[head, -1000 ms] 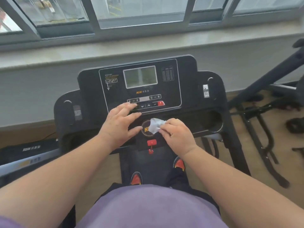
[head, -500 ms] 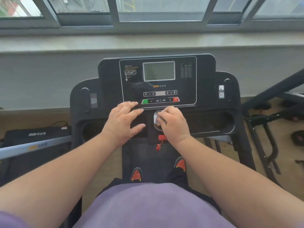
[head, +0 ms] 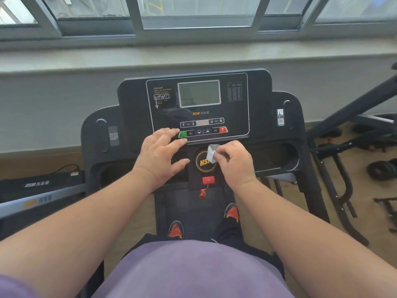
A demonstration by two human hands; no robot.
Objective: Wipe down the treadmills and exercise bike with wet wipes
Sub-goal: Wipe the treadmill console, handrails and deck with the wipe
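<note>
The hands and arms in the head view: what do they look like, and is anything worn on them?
Both arms are bare from the lower edge of the frame up to the wrists: no sleeve, watch or bracelet shows on them. The left hand and the right hand wear no gloves, and no ring is visible on the fingers that show. A purple top covers the body between the arms.

Black treadmill console (head: 260, 100), white wipe (head: 211, 153), green button (head: 183, 134), red safety key (head: 208, 180), purple shirt (head: 193, 269)

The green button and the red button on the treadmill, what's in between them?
In the head view, two dark arrow buttons, one down and one up, sit between the green button and the red button.
</note>
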